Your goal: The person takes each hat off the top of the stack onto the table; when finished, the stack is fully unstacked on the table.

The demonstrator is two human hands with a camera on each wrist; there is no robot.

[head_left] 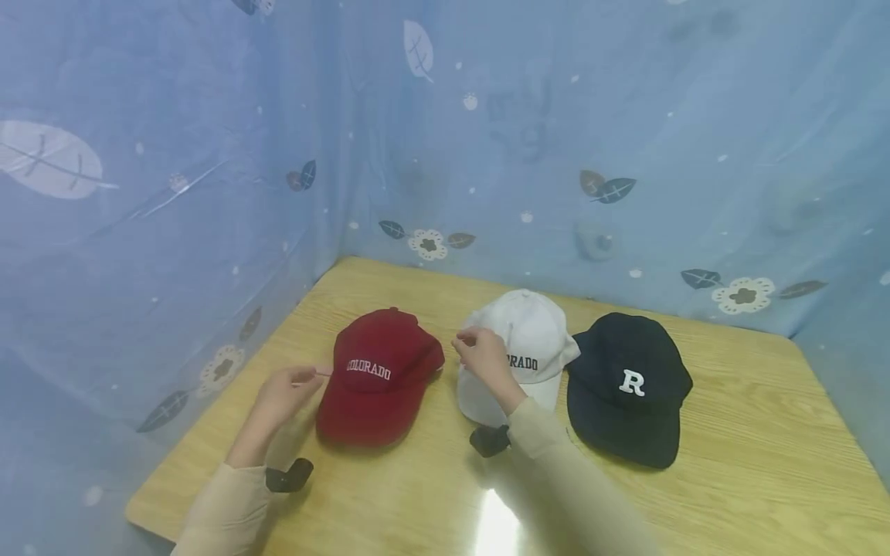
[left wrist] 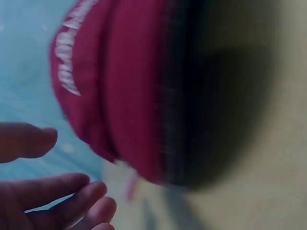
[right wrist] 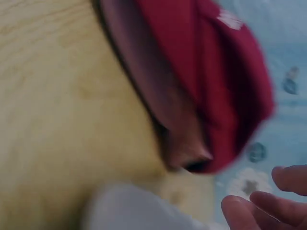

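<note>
A red baseball cap lettered COLORADO lies with its brim toward me. Just off its left side is my left hand; the left wrist view shows the thumb and fingers apart, holding nothing. A small blurred pink strip shows by the cap's edge there. My right hand is in front of a white baseball cap, covering part of its lettering, to the right of the red cap. In the right wrist view its fingers are loosely bent with a gap to the thumb, nothing between them.
A black baseball cap with a white R lies right of the white cap, close against it. All three caps are on a wooden table. Blue patterned sheeting hangs behind the table and along its left side.
</note>
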